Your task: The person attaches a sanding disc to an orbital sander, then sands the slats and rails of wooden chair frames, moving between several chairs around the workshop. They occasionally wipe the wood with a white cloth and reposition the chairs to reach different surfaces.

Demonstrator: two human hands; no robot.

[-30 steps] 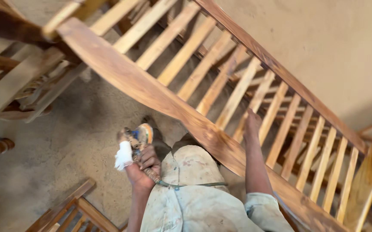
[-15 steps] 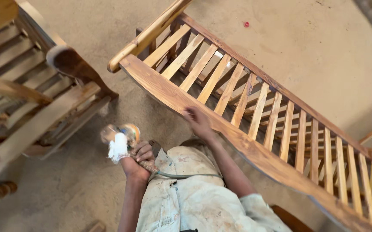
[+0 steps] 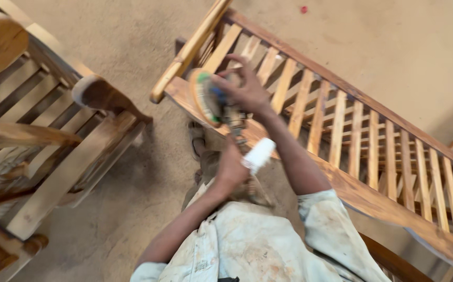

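I hold an angle grinder (image 3: 225,112) with both hands over the near end of a slatted wooden bench (image 3: 352,130). Its round sanding disc (image 3: 203,97) has a green rim and faces left, just above the bench's front rail (image 3: 373,201). My left hand (image 3: 231,168) grips the tool's body near its white rear end (image 3: 260,154). My right hand (image 3: 243,89) is spread over the grinder's head, behind the disc. My dusty pale shirt (image 3: 247,245) fills the bottom of the view.
A wooden armchair frame (image 3: 54,141) with slats and a rounded armrest stands at the left. The sandy floor (image 3: 132,62) lies between it and the bench. A sandalled foot (image 3: 198,138) shows below the grinder. A small red speck (image 3: 303,9) lies on the far floor.
My left hand has lifted the grinder from beside my body up to the bench's end. My right hand left the bench rail and came onto the grinder's head. The view shifted left.
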